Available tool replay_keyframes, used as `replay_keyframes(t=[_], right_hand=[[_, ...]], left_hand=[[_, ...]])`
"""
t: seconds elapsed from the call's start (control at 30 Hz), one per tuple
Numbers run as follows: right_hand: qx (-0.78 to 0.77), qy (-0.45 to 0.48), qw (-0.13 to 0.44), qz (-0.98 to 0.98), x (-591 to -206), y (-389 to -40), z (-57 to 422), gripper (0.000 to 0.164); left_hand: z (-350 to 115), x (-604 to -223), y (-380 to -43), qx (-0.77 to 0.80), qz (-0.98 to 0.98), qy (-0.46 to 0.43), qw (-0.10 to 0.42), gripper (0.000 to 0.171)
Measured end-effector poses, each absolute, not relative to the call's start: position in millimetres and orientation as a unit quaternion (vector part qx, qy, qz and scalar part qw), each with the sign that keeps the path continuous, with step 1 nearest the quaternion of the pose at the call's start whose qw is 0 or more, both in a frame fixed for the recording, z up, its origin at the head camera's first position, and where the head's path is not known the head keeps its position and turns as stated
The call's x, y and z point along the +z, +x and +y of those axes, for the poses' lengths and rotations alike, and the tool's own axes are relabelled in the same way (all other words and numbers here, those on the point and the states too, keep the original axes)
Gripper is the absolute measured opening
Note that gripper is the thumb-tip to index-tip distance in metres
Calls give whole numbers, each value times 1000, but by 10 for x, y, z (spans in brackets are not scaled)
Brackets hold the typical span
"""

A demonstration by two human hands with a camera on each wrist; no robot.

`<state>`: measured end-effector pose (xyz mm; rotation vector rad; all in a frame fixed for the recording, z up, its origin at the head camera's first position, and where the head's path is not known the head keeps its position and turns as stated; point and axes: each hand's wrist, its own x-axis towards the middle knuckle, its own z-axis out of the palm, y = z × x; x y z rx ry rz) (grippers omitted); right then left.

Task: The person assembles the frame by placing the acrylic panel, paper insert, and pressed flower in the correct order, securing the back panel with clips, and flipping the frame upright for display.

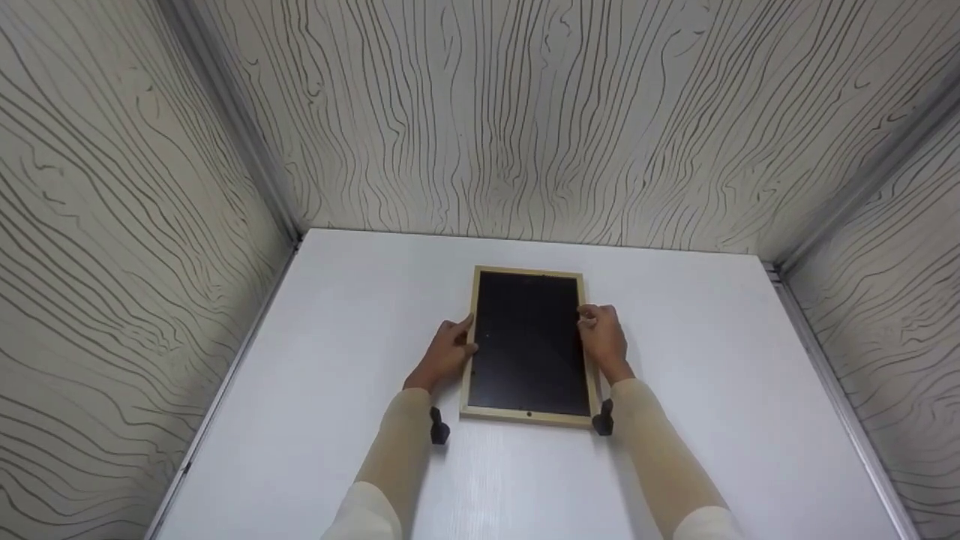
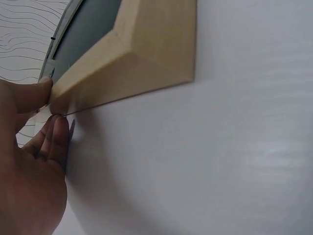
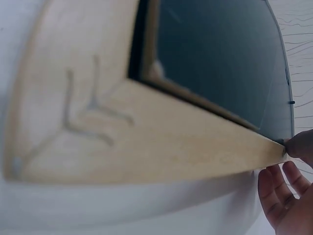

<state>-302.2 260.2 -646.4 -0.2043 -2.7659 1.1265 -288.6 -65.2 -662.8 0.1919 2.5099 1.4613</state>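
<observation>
A wooden picture frame (image 1: pixel 487 412) lies on the white table with its black backing board (image 1: pixel 532 337) facing up. At its left long side, my left hand (image 1: pixel 446 351) grips the edge; in the left wrist view the thumb lies on top of the wood (image 2: pixel 159 39) and the fingers sit along the outer side. My right hand (image 1: pixel 604 339) pinches the opposite long side, a little higher up. The right wrist view has that thumb over the rim and the fingers below it. Near the close corner there, a dark gap runs between board and wood (image 3: pixel 186 132), where V-shaped metal fasteners show.
The white table (image 1: pixel 360 300) spreads out on all sides of the frame. Wood-grain patterned panels (image 1: pixel 495 135) enclose it at the back, left and right, with grey metal posts (image 1: pixel 232 120) in the corners. Black wrist mounts (image 1: pixel 439 427) hang beside both forearms.
</observation>
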Motion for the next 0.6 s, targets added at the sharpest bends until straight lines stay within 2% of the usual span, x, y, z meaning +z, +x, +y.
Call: replay_keyframes(t=[0.33,0.6], right_hand=[[339,-58,52,-937,-6386,-2961,2557,33],[262,-37,73,-962,-6371,-2971,2511,32]], left_hand=[[-650,-6611,-2859,503,854,67,114,69],[-640,-6591,-2862,499,857,74,106,68]])
